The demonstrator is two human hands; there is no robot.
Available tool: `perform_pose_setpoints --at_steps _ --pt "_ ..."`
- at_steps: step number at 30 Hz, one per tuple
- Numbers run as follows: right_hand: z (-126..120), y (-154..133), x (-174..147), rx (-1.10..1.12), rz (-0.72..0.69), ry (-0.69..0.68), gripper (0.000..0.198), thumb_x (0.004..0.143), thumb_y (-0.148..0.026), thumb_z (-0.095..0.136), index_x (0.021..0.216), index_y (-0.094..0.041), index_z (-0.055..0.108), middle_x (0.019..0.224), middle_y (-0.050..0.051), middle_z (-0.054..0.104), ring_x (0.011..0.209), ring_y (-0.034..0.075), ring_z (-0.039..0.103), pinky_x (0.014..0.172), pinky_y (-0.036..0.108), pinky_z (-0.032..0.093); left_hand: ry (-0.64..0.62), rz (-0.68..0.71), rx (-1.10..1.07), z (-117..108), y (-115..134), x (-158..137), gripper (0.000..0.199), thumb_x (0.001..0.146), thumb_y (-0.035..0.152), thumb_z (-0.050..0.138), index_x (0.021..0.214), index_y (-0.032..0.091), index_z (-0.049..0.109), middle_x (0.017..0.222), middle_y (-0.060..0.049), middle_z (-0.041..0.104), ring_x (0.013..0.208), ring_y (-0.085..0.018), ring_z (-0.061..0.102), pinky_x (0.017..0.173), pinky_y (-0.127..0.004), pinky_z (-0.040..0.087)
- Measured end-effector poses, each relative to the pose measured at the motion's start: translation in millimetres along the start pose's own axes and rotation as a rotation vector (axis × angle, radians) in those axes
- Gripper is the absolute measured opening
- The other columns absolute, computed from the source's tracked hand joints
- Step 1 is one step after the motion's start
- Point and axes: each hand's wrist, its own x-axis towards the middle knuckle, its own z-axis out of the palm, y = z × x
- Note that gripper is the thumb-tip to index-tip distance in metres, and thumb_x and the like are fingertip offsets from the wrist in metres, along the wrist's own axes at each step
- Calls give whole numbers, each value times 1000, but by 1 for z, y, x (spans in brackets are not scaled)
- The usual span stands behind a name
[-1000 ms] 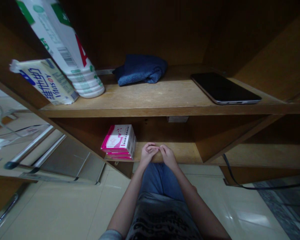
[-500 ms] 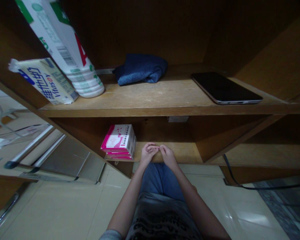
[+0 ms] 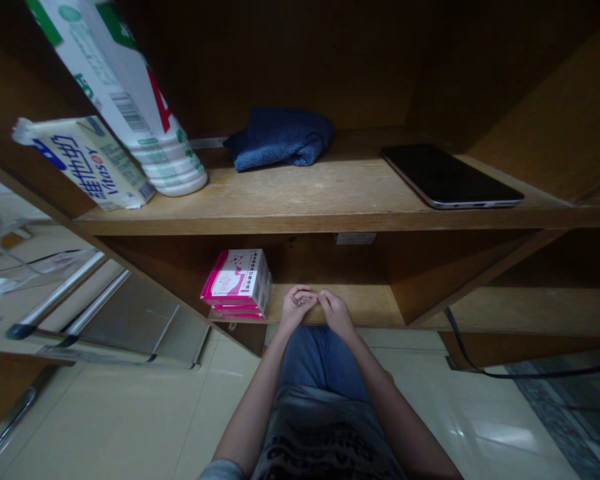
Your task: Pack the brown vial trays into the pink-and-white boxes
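Curled hands (image 3: 317, 308) beside pink boxes (image 3: 237, 283)

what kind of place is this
Probably a home or dorm room with a wooden storage shelf. A tablet, a folded blue towel and drink cartons sit on it, above a shiny tiled floor.

Matt wooden shelf (image 3: 300, 200), fuzzy blue cloth (image 3: 280, 139), glossy tablet (image 3: 450, 177)

"Vitasoy" on drink carton (image 3: 87, 167), upside down
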Motion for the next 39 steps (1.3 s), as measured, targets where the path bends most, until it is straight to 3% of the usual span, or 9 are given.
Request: perform_pose_setpoints --at_steps 28,39 --pt "1 -1 0 -26 -16 -23 27 88 -30 31 64 -23 40 61 0 50 62 17 49 60 26 35 -15 5 -6 -2 0 -1 34 60 26 77 85 16 57 67 -2 69 63 -13 65 65 -24 48" --pt "0 -2 0 -17 -3 0 29 90 -32 30 65 -23 43 63 0 54 62 17 51 59 26 37 22 21 10 1 0 -1 34 61 26 76 87 16 57 75 -5 71 70 -16 67 68 -25 49"
